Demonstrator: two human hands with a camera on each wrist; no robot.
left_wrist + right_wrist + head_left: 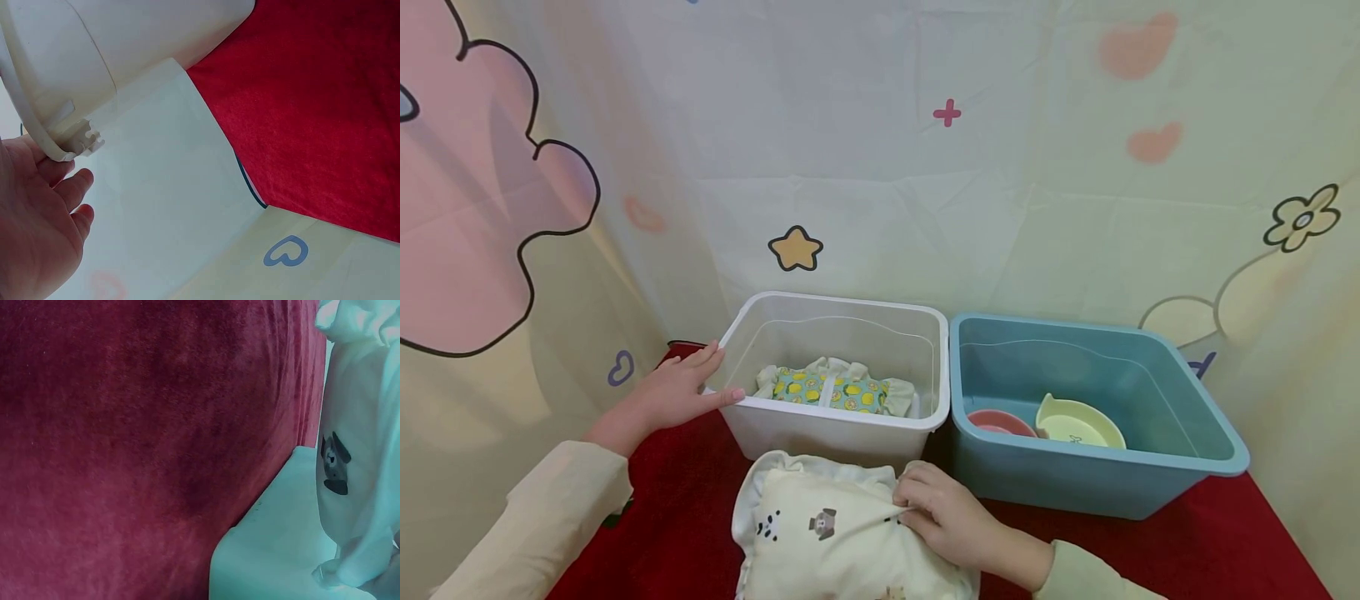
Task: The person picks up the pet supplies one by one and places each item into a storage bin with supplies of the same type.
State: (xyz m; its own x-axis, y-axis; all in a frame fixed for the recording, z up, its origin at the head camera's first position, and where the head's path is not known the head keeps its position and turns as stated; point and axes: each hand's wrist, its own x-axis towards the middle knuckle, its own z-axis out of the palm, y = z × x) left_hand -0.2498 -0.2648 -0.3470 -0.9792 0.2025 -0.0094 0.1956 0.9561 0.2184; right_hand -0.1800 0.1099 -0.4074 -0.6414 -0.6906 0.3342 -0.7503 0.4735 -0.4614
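Observation:
My left hand (681,389) rests on the near left corner of a white plastic bin (850,421), fingers extended along the rim and thumb on the front edge. In the left wrist view, the fingertips (78,184) sit beside the bin's rim (25,112). My right hand (947,515) pinches the upper right part of a cream pillow (827,533) with ruffled edges and printed animal faces. This pillow is in front of the white bin; its lower part runs out of the head view. Inside the bin lies a small lemon-print pillow (857,393) with a pale ruffle.
A blue bin (1090,483) stands right beside the white one. It holds a pink dish (1000,422) and a pale yellow dish (1082,422). Red cloth (677,508) covers the table. Behind the bins hangs a printed curtain (865,208).

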